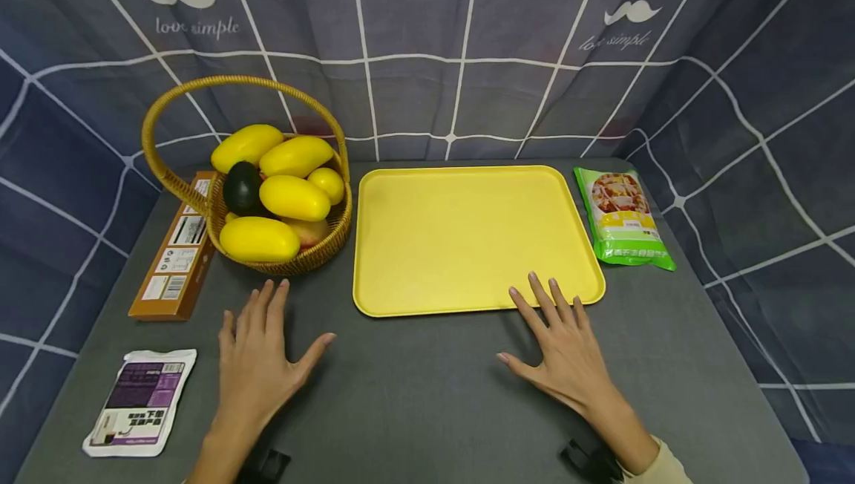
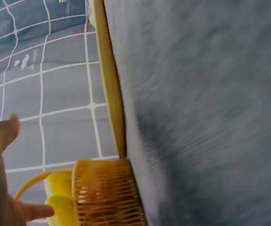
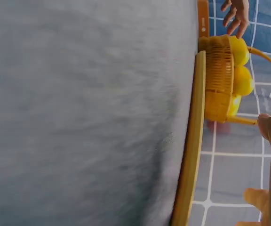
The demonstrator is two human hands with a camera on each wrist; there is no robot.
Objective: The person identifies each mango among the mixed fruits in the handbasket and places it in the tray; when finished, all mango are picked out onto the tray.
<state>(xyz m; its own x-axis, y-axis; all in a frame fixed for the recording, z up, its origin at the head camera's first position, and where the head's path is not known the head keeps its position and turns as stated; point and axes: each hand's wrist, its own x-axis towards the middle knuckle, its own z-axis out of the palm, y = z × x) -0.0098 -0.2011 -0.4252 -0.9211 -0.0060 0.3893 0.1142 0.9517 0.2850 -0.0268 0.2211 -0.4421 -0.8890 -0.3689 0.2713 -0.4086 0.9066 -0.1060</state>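
Observation:
My left hand (image 1: 257, 365) is spread with straight fingers over the grey table, just in front of the wicker basket (image 1: 294, 265), and holds nothing. In the basket lie several yellow mangoes (image 1: 259, 239), a smaller yellow fruit (image 1: 327, 184), a dark green avocado (image 1: 243, 188) and a partly hidden reddish fruit (image 1: 309, 231). My right hand (image 1: 568, 358) also has its fingers spread and grips nothing; its fingertips overlap the near edge of the yellow tray (image 1: 467, 239) in the head view. In the left wrist view the basket (image 2: 109, 193) shows beyond my thumb and finger.
Left of the basket lies a long brown box (image 1: 175, 261) with white labels. A white and purple pouch (image 1: 143, 404) is at the front left. To the tray's right sits a green food packet (image 1: 623, 217). Checked curtains (image 1: 414, 98) enclose the table's back and sides.

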